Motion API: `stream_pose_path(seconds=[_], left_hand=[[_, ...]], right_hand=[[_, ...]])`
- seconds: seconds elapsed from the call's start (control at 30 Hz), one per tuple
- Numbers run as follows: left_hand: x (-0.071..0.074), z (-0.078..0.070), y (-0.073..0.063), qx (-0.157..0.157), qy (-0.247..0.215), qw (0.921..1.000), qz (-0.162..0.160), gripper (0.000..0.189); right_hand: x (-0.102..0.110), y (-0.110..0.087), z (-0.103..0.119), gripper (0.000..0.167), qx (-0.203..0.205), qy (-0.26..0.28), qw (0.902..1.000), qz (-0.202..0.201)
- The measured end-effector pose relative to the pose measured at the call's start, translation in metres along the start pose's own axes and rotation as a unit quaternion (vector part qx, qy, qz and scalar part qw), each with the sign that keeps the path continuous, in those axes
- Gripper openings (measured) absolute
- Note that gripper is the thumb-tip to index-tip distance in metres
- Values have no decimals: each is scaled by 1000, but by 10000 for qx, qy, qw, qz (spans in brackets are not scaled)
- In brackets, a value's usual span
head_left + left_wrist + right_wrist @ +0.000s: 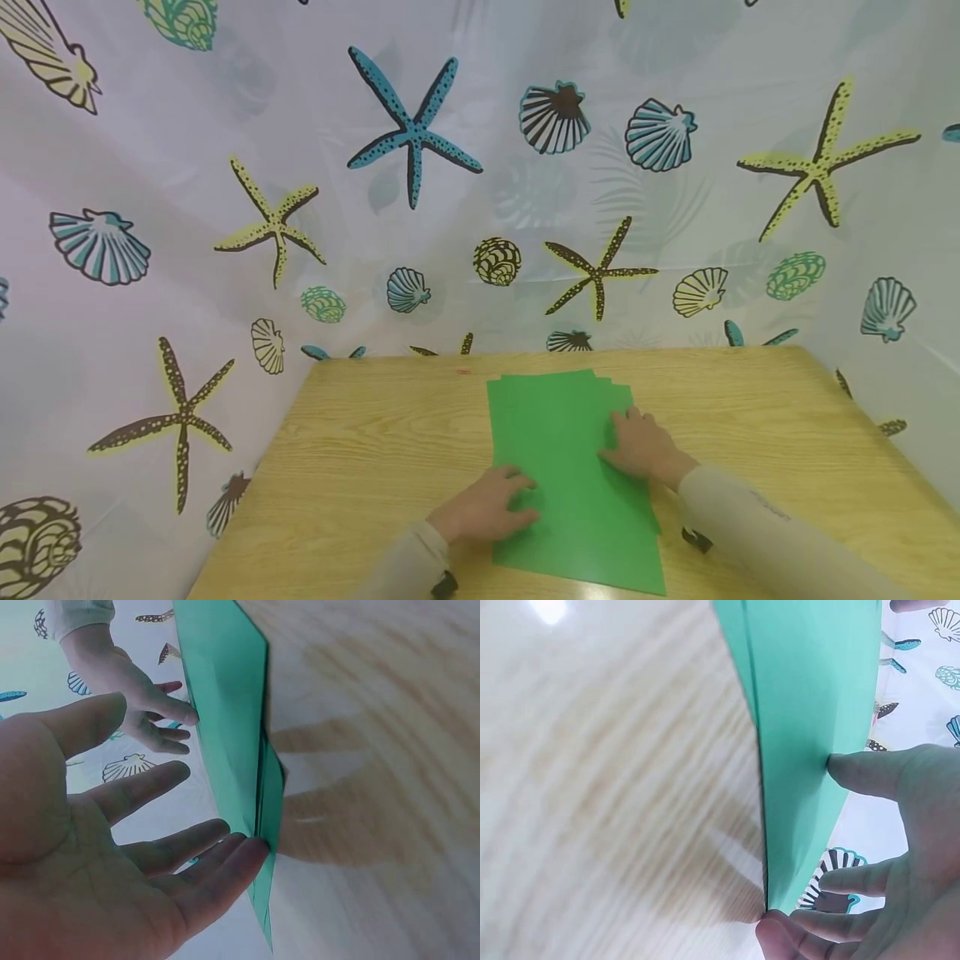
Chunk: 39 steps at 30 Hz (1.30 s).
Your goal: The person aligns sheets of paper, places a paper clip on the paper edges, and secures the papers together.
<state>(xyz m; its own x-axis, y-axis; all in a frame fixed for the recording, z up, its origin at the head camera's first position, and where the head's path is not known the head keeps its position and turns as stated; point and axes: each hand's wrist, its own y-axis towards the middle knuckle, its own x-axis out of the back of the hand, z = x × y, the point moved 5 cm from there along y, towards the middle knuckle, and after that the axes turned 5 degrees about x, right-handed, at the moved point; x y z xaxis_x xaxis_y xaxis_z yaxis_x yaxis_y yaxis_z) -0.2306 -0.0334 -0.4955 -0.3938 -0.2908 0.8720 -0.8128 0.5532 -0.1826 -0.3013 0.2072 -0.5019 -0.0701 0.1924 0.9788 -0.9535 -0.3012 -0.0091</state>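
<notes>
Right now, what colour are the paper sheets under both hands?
Plain green paper sheets, no print, lying on the wooden table. The head view shows it best.

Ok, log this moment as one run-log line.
left hand: flat on green paper stack, left edge | right hand: fingers at its right edge | stack: fanned, on wooden table

both sleeved forearms reach forward, the left hand (486, 507) and right hand (639, 443) lying flat, fingers extended, side by side.
</notes>
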Motion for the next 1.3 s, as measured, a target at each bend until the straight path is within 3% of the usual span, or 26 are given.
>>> stream_pose_path(seconds=[0.2,0.37,0.57,0.77,0.87,1.1,1.3], left_hand=[[3,9,-4,-11,-454,9990,45,48],[6,16,-6,242,-1194,9925,60,45],[11,24,-9,740,-2434,9671,23,42],[11,30,-15,1050,-3470,9319,124,46],[13,32,-15,1124,-3792,9184,137,48],[12,32,-16,1227,-4146,9014,254,52],[13,32,-15,1379,-4280,8930,210,53]], right_hand=[[-1,-7,-1,69,4,47,10000,-13],[-1,-13,2,71,-13,203,9998,48],[0,-22,6,69,-110,454,9989,17],[3,-29,9,71,-184,641,9977,-83],[2,-32,10,73,-265,739,9969,-82],[0,-37,12,80,-329,907,9953,-99],[2,-38,16,80,-338,830,9958,-182]])
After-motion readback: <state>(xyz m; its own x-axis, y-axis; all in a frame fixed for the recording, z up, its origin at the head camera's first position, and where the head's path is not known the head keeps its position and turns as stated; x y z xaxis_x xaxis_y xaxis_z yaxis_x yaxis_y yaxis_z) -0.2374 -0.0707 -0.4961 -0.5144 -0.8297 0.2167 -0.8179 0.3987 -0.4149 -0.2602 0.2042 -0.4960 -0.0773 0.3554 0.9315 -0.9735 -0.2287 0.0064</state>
